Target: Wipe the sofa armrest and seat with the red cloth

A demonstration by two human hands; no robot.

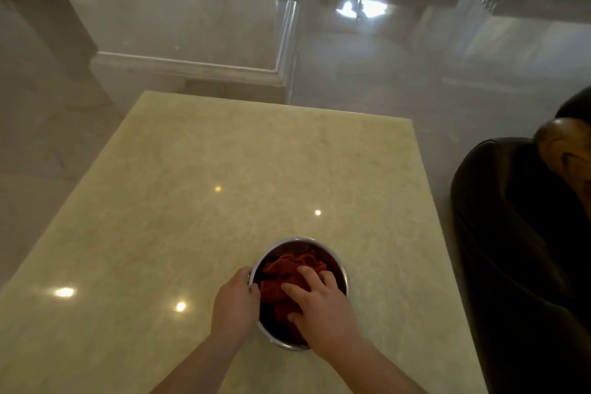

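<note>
The red cloth point(281, 278) lies crumpled inside a round steel bowl point(299, 241) near the front of a beige marble table point(224, 169). My left hand point(235, 301) grips the bowl's left rim. My right hand point(319, 307) reaches into the bowl, fingers spread and pressed on the cloth. The dark leather sofa point(518, 233) stands at the right, with a carved wooden armrest end point(563, 150) showing at the frame's edge.
Glossy grey floor tiles point(383, 57) spread beyond the table. A wall corner with white skirting point(192, 67) stands behind the table's far left. A narrow strip of floor separates the table from the sofa.
</note>
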